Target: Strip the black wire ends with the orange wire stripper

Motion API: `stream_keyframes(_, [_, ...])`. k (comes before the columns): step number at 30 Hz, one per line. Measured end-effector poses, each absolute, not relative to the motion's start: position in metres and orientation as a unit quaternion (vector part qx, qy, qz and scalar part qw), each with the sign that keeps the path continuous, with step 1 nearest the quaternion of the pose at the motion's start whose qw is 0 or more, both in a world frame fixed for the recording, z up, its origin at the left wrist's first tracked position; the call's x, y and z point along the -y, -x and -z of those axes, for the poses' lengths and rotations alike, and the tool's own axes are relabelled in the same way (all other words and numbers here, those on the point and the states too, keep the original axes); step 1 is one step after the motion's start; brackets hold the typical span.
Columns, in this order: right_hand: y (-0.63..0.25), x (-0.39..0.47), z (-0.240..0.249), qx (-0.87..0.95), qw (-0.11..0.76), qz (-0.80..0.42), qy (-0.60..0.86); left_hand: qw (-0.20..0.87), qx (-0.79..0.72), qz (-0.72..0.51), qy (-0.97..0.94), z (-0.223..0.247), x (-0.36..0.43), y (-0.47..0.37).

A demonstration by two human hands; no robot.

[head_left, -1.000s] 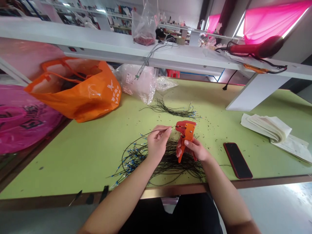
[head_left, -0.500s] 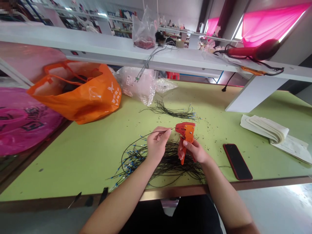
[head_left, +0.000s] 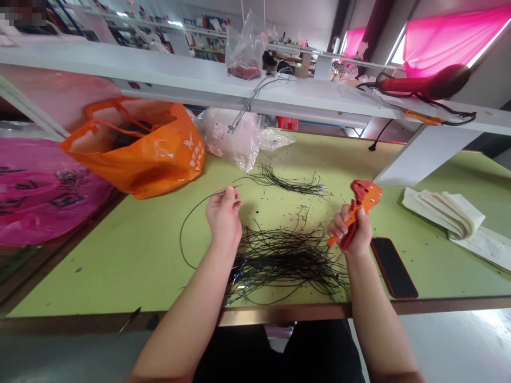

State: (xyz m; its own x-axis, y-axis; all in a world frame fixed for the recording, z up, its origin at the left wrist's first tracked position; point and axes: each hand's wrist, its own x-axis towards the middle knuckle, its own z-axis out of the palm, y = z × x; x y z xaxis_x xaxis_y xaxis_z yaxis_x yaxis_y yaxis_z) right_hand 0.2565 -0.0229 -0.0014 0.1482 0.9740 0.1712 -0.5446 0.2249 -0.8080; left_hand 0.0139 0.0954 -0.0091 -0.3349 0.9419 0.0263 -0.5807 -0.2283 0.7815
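My left hand [head_left: 224,217] pinches a thin black wire [head_left: 181,229] near its end, and the rest curves down to the left. Off to the right, my right hand [head_left: 355,231] is wrapped round the handles of an orange and red wire stripper [head_left: 365,197], its head pointing up. Between my forearms a large bundle of black wires [head_left: 287,255] lies on the table, some with blue ends at the left. Behind it is a smaller bundle of black wires [head_left: 287,183] with blue and silver tips at the right.
A phone [head_left: 394,267] lies right of my right forearm, with folded cloth [head_left: 459,215] beyond. An orange bag [head_left: 159,159] and a pink bag [head_left: 51,197] stand at the left. Clear plastic bags [head_left: 235,135] sit below a white shelf [head_left: 159,69]. Small black scraps dot the green table [head_left: 151,266].
My hands have moved apart: the left up and left with the wire, the right to the right with the stripper. The wire end is now away from the stripper's jaws.
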Motion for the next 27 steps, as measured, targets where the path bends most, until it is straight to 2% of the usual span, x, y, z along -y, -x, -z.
stream_keyframes(2, [-0.262, 0.022, 0.0, 0.377, 0.686, -0.552, 0.289, 0.53, -0.349, -0.719, -0.284, 0.01, -0.094, -0.017])
stream_keyframes(5, [-0.252, 0.021, 0.01, 0.441, 0.618, -0.589, 0.277, 0.544, -0.335, -0.685, -0.348, 0.013, -0.077, -0.032])
stream_keyframes(8, [-0.237, 0.021, 0.025, 0.495, 0.539, -0.629, 0.262, 0.532, -0.322, -0.667, -0.41, 0.015, -0.06, -0.042])
stream_keyframes(11, [-0.229, 0.021, 0.034, 0.52, 0.497, -0.646, 0.254, 0.502, -0.317, -0.653, -0.471, 0.017, -0.051, -0.044])
stream_keyframes(21, [-0.211, 0.019, 0.037, 0.484, 0.544, -0.611, 0.312, 0.327, -0.326, -0.624, -0.63, 0.022, -0.029, -0.055])
stream_keyframes(27, [-0.202, 0.018, 0.046, 0.474, 0.565, -0.591, 0.327, 0.282, -0.282, -0.644, -0.652, 0.027, -0.025, -0.057])
